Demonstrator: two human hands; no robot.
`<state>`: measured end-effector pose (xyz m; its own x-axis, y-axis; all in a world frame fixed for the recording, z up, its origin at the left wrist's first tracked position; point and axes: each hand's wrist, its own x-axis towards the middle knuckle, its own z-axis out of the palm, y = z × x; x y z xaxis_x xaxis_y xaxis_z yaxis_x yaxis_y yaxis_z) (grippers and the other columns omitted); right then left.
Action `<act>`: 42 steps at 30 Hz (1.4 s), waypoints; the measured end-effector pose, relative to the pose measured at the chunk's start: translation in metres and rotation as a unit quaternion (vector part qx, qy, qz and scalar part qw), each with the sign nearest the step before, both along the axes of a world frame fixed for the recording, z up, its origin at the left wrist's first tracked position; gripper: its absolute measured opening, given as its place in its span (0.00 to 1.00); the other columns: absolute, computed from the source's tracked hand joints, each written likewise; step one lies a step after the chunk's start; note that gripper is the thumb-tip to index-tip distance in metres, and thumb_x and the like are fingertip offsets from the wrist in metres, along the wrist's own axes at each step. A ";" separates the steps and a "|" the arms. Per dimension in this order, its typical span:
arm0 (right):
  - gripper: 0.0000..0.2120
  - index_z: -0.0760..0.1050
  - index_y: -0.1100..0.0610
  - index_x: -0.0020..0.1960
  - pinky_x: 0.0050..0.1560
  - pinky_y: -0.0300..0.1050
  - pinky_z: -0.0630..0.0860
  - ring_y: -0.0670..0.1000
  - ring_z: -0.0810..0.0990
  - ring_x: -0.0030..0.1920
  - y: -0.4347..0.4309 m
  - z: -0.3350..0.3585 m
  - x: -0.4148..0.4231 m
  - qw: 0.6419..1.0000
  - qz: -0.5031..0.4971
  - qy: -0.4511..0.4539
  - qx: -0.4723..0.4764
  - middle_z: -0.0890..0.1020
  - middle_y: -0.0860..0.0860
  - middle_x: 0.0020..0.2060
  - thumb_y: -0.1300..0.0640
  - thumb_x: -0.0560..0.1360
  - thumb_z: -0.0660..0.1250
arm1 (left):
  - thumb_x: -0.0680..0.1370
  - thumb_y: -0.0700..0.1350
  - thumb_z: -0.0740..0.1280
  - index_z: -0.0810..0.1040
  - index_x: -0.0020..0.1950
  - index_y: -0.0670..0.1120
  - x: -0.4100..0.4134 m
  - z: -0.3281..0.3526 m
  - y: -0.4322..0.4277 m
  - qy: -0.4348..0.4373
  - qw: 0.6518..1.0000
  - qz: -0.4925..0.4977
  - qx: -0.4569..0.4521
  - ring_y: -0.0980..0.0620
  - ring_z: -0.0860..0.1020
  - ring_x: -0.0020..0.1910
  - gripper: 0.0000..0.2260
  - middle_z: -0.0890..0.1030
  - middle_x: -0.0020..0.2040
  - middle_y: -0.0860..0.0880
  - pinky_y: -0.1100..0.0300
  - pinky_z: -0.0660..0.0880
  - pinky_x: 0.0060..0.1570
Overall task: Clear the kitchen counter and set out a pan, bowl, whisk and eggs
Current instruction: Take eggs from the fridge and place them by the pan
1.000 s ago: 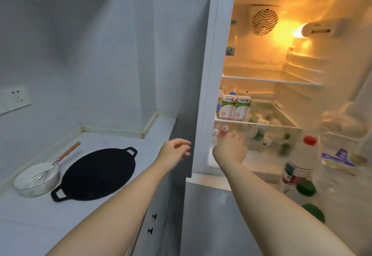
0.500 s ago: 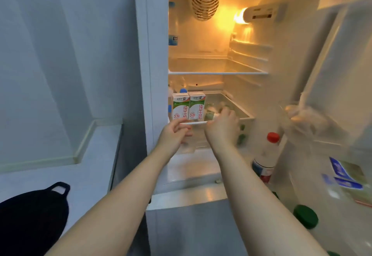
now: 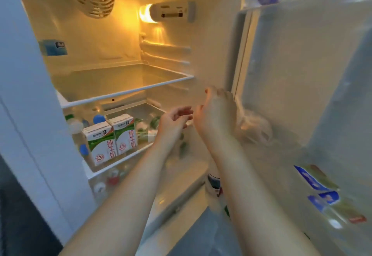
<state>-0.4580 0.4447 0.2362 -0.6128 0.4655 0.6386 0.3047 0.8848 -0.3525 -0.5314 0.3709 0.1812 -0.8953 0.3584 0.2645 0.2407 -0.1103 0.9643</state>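
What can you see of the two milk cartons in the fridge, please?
The milk cartons are two white-and-green cardboard boxes with red print, upright, side by side and touching, at the front of the lower glass shelf. Bottles stand left of them; the left hand and right hand do not touch them.

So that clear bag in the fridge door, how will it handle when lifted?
The bag looks like thin film, so probably floppy and sagging. Pale rounded shapes inside may be eggs, hence likely fragile and apt to knock together. The right hand is beside it; blur hides any grip.
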 end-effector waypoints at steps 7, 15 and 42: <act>0.17 0.70 0.57 0.63 0.57 0.50 0.67 0.58 0.69 0.61 0.035 0.014 0.012 0.989 -0.139 -0.038 -0.038 0.76 0.55 0.59 0.57 0.74 0.62 | 0.76 0.32 0.63 0.80 0.49 0.47 -0.022 0.034 0.051 0.060 0.983 -0.168 -0.050 0.58 0.81 0.42 0.11 0.82 0.42 0.50 0.59 0.75 0.50; 0.12 0.77 0.57 0.55 0.54 0.49 0.73 0.58 0.76 0.55 0.044 0.020 0.027 0.977 -0.189 -0.053 -0.082 0.80 0.56 0.53 0.58 0.73 0.64 | 0.73 0.34 0.69 0.82 0.45 0.48 -0.024 0.049 0.080 0.159 0.962 -0.211 -0.069 0.68 0.79 0.38 0.09 0.83 0.40 0.52 0.76 0.72 0.45; 0.08 0.82 0.54 0.50 0.52 0.44 0.75 0.54 0.80 0.51 0.072 0.010 0.052 0.964 -0.174 -0.103 -0.172 0.83 0.54 0.49 0.60 0.75 0.65 | 0.72 0.45 0.73 0.84 0.42 0.53 -0.012 0.047 0.096 0.240 0.900 -0.317 -0.179 0.66 0.78 0.41 0.03 0.83 0.39 0.59 0.74 0.67 0.40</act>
<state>-0.4057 0.5163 0.2463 -0.4783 0.8286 0.2909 0.6573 0.5575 -0.5071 -0.5431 0.4667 0.2279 -0.2938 0.8962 0.3324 0.6363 -0.0761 0.7676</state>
